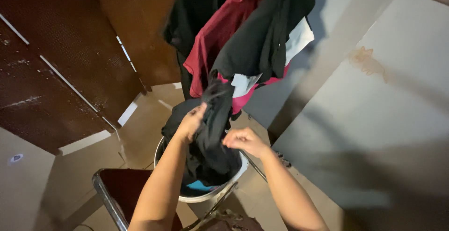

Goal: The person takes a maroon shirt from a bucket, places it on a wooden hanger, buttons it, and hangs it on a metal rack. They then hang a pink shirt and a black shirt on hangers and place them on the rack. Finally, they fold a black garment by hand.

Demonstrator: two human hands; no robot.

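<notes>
A black garment (213, 133) hangs in the grip of both hands, stretched upward above a white bucket (234, 177), its lower folds still bunched inside the rim. The left hand (191, 123) is closed on the cloth at its left edge; the right hand (245, 141) is curled into a fist on the cloth's right side, fingers tucked under so the hold itself is hard to make out. Just below the grip, the bucket holds more dark fabric and a strip of turquoise cloth (201, 186) — most of its contents are covered by the black garment. Under the bucket sits a dark red stool (121, 186) with a metal frame, cut off at the bottom edge. Above and beyond the grip, a bundle of hanging clothes — a black shirt (266, 39), a dark red shirt (220, 34), bits of white and pink — runs off the top, so what carries it is not visible. A grey wall (374, 119) stands to the right.
</notes>
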